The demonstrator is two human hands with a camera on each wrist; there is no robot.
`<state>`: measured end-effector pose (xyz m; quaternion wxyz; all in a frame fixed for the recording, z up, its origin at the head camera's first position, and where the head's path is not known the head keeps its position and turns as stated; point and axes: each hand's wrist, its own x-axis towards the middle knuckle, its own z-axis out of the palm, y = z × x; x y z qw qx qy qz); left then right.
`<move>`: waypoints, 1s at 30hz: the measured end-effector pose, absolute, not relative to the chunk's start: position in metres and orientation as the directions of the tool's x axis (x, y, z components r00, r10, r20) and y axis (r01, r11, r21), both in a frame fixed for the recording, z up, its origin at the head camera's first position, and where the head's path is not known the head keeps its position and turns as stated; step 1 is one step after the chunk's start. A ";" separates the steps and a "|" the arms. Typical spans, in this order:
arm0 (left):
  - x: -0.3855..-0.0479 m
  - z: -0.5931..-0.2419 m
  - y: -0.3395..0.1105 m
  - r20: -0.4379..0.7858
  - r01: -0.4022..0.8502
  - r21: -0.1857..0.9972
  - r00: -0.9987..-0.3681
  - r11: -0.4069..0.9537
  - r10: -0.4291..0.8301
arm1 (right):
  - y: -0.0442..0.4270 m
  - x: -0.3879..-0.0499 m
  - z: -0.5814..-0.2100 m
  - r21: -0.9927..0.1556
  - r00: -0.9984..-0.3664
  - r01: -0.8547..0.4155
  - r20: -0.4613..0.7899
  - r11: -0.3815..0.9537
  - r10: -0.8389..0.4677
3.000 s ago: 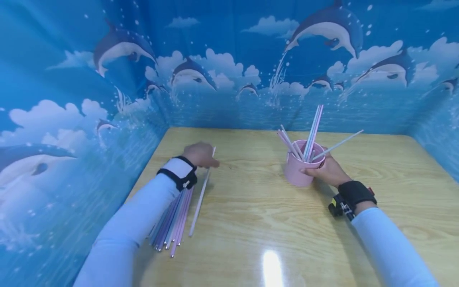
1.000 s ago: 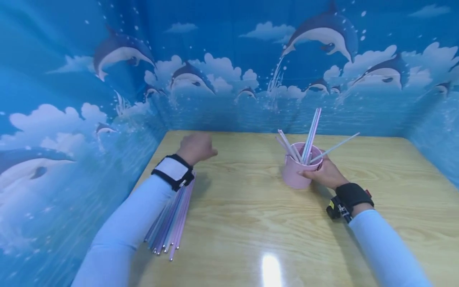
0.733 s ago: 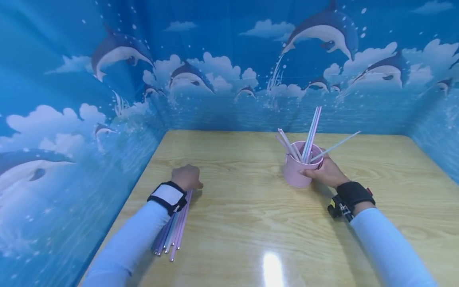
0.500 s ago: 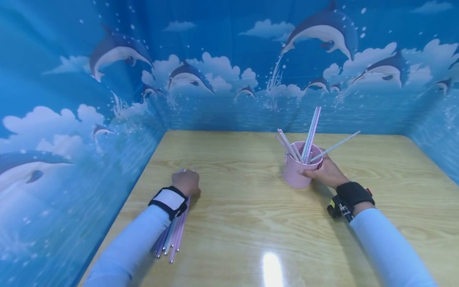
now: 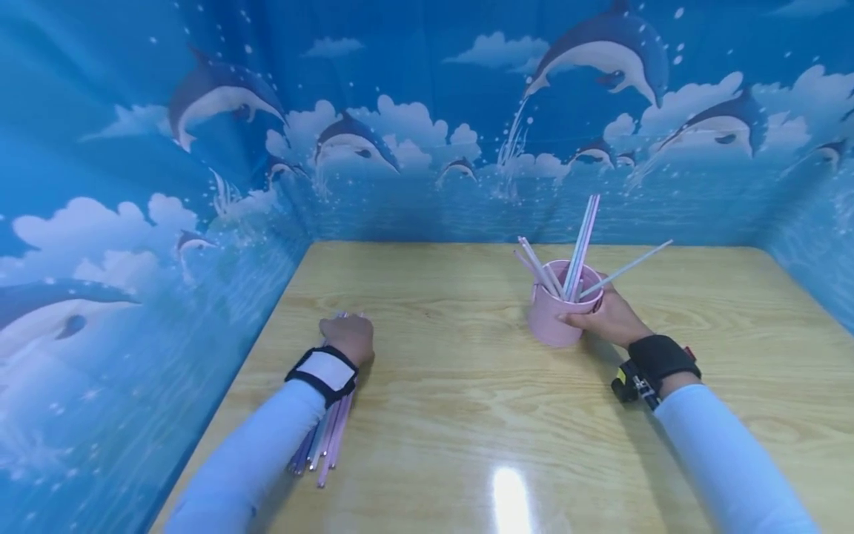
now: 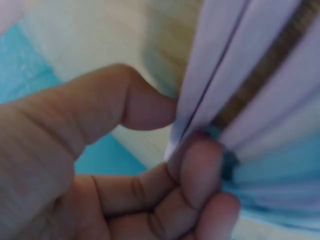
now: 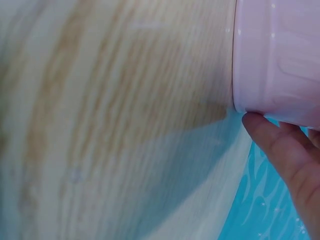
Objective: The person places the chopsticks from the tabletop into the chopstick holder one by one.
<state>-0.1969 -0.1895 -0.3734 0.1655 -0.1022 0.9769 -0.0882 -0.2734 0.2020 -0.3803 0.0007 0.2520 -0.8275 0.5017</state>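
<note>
Since a second ago the left hand has come down toward the near side and now covers the far end of the loose stick pile, while the pink bucket is much where it was, on the tabletop, gripped around its side by the right hand. Curled fingers and thumb of the left hand pinch at pink sticks along the pile's edge; how many are caught, and how firmly, I cannot tell. Trouble could start there: neighbouring sticks lie so close that a lift might drag extras along or roll them apart. Pinched so near one end, a long stick could also droop or swivel on the way across. At the bucket, the pale blue stick leans far out over the rim, so a stick coming in might knock it loose
</note>
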 end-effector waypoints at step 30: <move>-0.261 -0.198 -0.067 0.771 0.578 0.326 -0.621 0.748 0.144 | 0.206 -0.280 -0.388 -0.839 -0.847 -0.442 0.273 0.317 -0.457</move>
